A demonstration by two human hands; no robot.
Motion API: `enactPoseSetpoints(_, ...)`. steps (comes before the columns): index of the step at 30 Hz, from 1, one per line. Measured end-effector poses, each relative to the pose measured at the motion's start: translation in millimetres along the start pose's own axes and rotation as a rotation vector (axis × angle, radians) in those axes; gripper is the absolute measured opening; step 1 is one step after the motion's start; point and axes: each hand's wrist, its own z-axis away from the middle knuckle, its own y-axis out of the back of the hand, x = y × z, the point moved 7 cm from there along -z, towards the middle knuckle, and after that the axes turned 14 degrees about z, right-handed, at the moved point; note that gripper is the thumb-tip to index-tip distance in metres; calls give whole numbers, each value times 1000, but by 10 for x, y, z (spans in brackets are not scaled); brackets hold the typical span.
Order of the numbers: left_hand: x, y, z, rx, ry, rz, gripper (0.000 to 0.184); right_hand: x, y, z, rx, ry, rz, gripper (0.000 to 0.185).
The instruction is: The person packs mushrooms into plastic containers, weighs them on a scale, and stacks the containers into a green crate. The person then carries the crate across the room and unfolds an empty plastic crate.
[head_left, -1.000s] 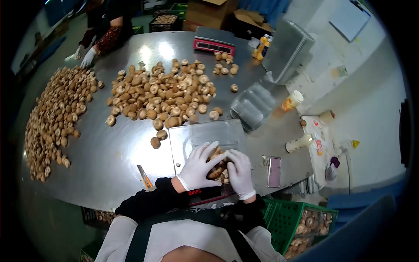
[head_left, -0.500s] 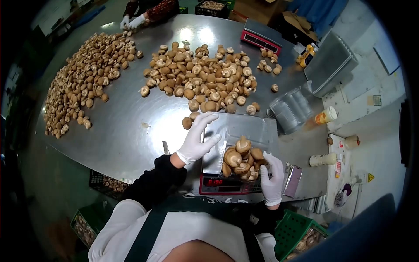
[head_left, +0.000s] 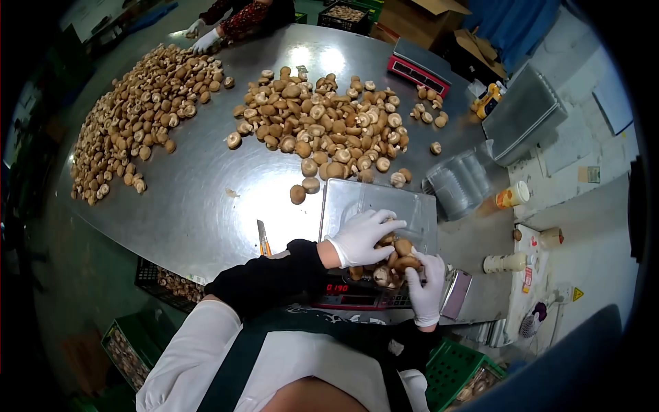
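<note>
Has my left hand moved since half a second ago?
Yes. Against the scale's metal platform, the left hand has moved rightward, from the platform's left edge to over the shiitake mushrooms.

Left hand swung from beside the mushrooms on the scale to over them; right hand closer in at their right edge; knife handle uncovered; readout 0.190, was 0.225 a second ago
</note>
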Motion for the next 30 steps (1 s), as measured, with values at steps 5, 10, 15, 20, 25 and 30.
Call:
enactPoseSetpoints(5,-99,185,-92,250,-86,236,32,66,-199,-39,-96,58,248,34)
enactPoseSetpoints(10,-848,941,169,647,180,457,40,400,60,31,131,-162,8,34)
enactPoseSetpoints(15,-2159,1476,735,587,481,-147,77,668,196,143,139,-302,-31,27)
enactPoseSetpoints(20,-2648,1471,1209,493,606,-66,75,809,257,190,186,-311,9,28)
enactPoseSetpoints(25,-2456,1476,1396,621,610,141,63,847,246,206,179,-352,-54,28)
enactPoseSetpoints(30,-1529,1374,1292,674,459,114,59,748,223,136,132,-271,13,28)
